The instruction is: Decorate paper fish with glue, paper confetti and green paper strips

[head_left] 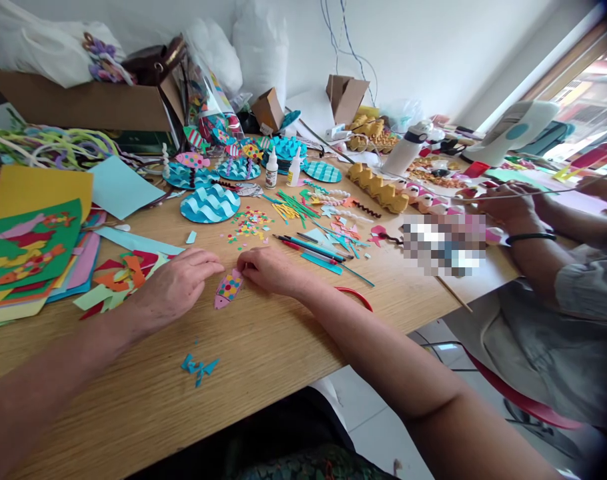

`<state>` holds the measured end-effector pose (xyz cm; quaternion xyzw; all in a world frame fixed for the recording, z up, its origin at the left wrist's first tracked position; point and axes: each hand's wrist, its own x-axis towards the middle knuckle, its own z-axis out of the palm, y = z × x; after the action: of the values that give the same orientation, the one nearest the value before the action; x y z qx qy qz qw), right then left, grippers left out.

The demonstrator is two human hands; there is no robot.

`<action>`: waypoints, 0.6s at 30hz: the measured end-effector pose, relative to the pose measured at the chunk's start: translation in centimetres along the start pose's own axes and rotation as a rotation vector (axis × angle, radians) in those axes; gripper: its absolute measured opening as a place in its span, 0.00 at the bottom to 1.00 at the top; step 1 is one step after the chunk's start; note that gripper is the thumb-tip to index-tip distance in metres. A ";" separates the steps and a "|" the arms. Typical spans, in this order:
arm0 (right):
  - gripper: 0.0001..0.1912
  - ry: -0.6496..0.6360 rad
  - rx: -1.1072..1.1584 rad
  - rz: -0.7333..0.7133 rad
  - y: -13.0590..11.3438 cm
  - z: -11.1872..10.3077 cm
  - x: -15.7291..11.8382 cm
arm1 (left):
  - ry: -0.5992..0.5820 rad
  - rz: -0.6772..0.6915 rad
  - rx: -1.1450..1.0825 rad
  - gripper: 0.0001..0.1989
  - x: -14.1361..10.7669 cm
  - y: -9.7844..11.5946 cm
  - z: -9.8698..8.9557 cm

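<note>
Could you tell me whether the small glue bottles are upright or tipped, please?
Upright: both bottles stand on the table, nozzles pointing up.

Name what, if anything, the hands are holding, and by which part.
The right hand has its fingers at the tail end of the pink dotted paper fish; pinched or just pressed, I cannot tell. The left hand shows nothing held.

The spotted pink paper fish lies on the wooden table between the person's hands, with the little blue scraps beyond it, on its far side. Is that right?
Not quite: the head view shows the blue scraps on the near side, closer to the person. The spotted pink paper fish does lie on the wooden table between the left hand and right hand.
</note>
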<state>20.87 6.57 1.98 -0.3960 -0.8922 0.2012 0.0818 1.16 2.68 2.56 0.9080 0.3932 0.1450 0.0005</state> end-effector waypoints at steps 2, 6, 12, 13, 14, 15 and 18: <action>0.11 -0.001 0.003 0.005 0.0 0.0 0.0 | -0.033 0.024 -0.012 0.20 -0.8 0.4 -0.2; 0.09 0.021 0.042 0.007 0.1 0.1 -0.1 | -0.073 0.037 -0.044 0.21 -2.5 1.5 0.0; 0.05 0.152 0.201 0.036 0.7 0.6 0.0 | -0.004 -0.079 -0.027 0.16 -4.9 1.5 0.3; 0.05 0.175 0.209 0.024 0.8 0.6 0.0 | 0.006 -0.100 -0.027 0.16 -5.1 1.5 0.3; 0.05 0.195 0.209 0.000 0.8 0.7 0.1 | 0.011 -0.119 -0.033 0.15 -5.2 1.4 0.3; 0.06 0.208 0.202 -0.032 0.9 0.8 0.1 | 0.009 -0.136 -0.046 0.15 -5.3 1.5 0.2; 0.07 0.205 0.162 -0.096 0.8 0.8 0.2 | -0.026 -0.179 -0.100 0.16 -4.9 1.8 0.0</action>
<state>21.00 6.99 0.91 -0.3633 -0.8780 0.2267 0.2139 -0.76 -2.03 1.44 0.8697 0.4651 0.1520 0.0641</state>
